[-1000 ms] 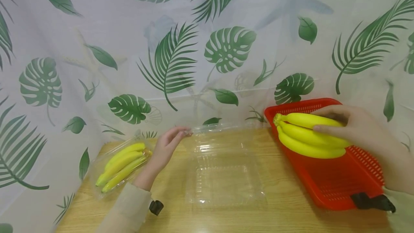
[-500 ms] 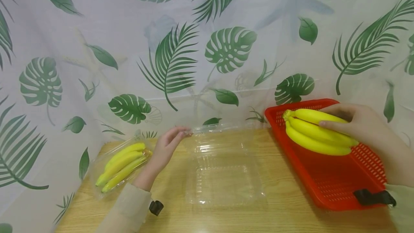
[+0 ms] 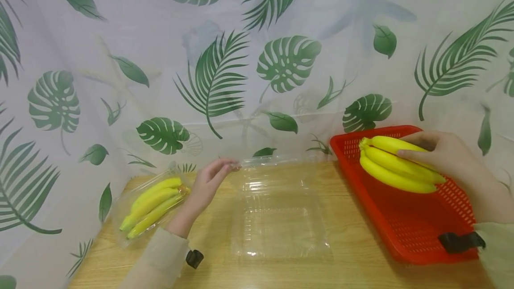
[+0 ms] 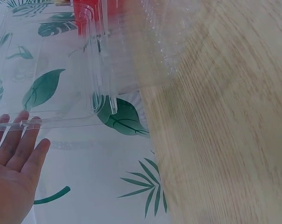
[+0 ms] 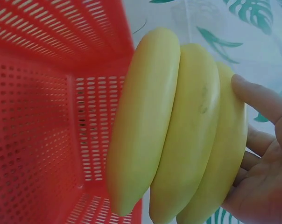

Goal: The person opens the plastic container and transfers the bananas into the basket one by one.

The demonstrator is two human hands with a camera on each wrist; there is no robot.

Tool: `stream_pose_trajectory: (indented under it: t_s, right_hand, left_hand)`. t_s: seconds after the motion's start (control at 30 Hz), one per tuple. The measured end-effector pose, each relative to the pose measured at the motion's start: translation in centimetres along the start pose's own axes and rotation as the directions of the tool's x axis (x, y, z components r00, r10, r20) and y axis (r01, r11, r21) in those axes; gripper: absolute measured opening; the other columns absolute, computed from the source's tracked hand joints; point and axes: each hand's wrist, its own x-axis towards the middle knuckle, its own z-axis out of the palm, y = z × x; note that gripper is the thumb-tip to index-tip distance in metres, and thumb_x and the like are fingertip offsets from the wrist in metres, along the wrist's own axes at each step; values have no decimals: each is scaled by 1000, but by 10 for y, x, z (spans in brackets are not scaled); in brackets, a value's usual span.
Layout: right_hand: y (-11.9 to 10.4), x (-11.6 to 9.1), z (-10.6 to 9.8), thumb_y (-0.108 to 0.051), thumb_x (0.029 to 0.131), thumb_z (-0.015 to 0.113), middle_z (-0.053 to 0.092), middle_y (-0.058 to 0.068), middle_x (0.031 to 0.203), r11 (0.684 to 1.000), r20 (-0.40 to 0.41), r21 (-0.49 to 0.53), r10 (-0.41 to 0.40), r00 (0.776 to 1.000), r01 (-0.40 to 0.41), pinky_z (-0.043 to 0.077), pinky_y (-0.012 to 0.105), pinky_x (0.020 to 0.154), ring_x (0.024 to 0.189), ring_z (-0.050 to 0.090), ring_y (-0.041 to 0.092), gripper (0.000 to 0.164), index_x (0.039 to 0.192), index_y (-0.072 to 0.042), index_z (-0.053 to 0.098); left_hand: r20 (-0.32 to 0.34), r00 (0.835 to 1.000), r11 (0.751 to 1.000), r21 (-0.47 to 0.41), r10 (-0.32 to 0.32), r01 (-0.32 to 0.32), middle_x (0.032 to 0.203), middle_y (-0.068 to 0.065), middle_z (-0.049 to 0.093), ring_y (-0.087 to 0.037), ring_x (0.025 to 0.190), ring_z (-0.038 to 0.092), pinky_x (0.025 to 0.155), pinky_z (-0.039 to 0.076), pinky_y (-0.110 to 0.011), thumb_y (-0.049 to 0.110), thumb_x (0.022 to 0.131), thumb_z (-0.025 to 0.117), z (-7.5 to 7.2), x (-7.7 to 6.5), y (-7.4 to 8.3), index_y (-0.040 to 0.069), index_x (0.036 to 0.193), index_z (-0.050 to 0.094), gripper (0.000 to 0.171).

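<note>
In the head view my right hand (image 3: 445, 155) holds a bunch of yellow bananas (image 3: 401, 164) above the red basket (image 3: 373, 208), stem end toward the left. The right wrist view shows the thumb on one side of the bananas (image 5: 187, 126); the other fingers are partly hidden behind them. My left hand (image 3: 206, 184) pinches the raised lid edge of a clear plastic clamshell container (image 3: 277, 249). Against that lid (image 4: 47, 93), the fingers (image 4: 26, 144) look nearly straight in the left wrist view, and the thumb is out of sight there.
A clear pack of bananas (image 3: 150, 204) lies at the left of the wooden table (image 3: 345, 262), beside my left forearm. A leaf-patterned cloth (image 3: 229, 66) hangs behind the table. The red basket stands at the right, close to this cloth.
My right hand and the bananas have shifted slightly right over the basket, with most of that movement in the first half second. The left hand stays at the lid. The head view tilts slightly.
</note>
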Motion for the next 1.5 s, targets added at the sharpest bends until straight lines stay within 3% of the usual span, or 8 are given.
stream_pose_trajectory:
  t_s: [0.2, 0.4, 0.63, 0.77, 1.03, 1.5]
  right_hand:
    - [10, 6, 1, -67, 97, 64, 51, 36, 147, 999, 60, -12, 37, 998, -36, 51, 43, 88, 123, 49, 49, 89, 150, 3, 50]
    - [17, 14, 3, -69, 97, 63, 48, 37, 148, 999, 84, -14, 52, 995, -51, 52, 57, 95, 125, 47, 52, 92, 150, 4, 48]
    - [27, 21, 7, -67, 97, 65, 41, 41, 152, 997, 112, -6, 80, 991, -79, 51, 63, 98, 128, 42, 55, 95, 152, 8, 43]
    - [33, 25, 13, -64, 98, 65, 41, 41, 152, 995, 122, 14, 93, 988, -95, 52, 61, 96, 126, 43, 55, 93, 153, 8, 42]
    - [37, 32, 26, -62, 97, 68, 45, 41, 148, 996, 124, 21, 83, 989, -86, 54, 64, 98, 124, 46, 56, 91, 150, 9, 46]
    - [38, 38, 33, -57, 93, 75, 52, 40, 142, 997, 198, 14, 69, 978, -74, 58, 56, 90, 118, 52, 51, 87, 146, 8, 51]
  left_hand:
    - [2, 1000, 1000, -15, 8, -8, 133, -30, 69, -55, 127, 62, 118, 48, -63, 14, 112, 47, 1, 0, 2, -7, 136, 62, 35]
    - [2, 1000, 1000, -5, 3, -3, 134, -28, 70, -50, 127, 64, 118, 49, -62, 15, 113, 47, 1, 0, 4, -7, 136, 62, 35]
    - [5, 1000, 1000, 3, -7, 7, 134, -27, 70, -51, 128, 64, 118, 50, -59, 16, 113, 47, 1, -1, 3, -5, 137, 62, 35]
    - [5, 1000, 1000, 1, -5, 5, 134, -28, 70, -53, 129, 62, 118, 49, -61, 16, 113, 47, 2, -2, 2, -5, 137, 62, 35]
    - [0, 1000, 1000, 14, -10, 10, 134, -26, 70, -44, 128, 66, 118, 50, -58, 17, 113, 47, 2, -1, 3, -4, 137, 62, 35]
    - [1, 1000, 1000, 5, -17, 17, 136, -26, 69, -44, 129, 65, 119, 47, -63, 17, 113, 46, 2, -4, 1, -3, 138, 62, 36]
